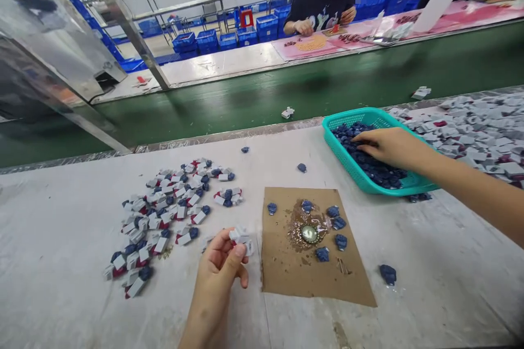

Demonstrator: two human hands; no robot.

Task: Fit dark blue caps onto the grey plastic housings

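My left hand (pixel 223 262) pinches a small light-grey plastic piece (pixel 240 237) between thumb and fingers, just left of a brown cardboard sheet (pixel 286 278). Inside a teal plastic basket (pixel 341 155), my right hand (pixel 382 146) reaches among many small dark-blue pieces (pixel 364 166); its fingertips touch the pile, and whether they grip one is hidden. On the cardboard lie several dark-blue pieces (pixel 322 254) around a wet patch with a round bottle cap-like dish (pixel 309 234). Left of my left hand spreads a heap of grey pieces with blue and dark-red parts (pixel 164 212).
A large pile of grey pieces (pixel 483 136) covers the table's right side. Beyond the table runs a green conveyor belt (pixel 229 103) with a few loose pieces on it. Across it, a person (pixel 323 5) works near a white bottle (pixel 440 5). A metal post (pixel 135 38) stands left.
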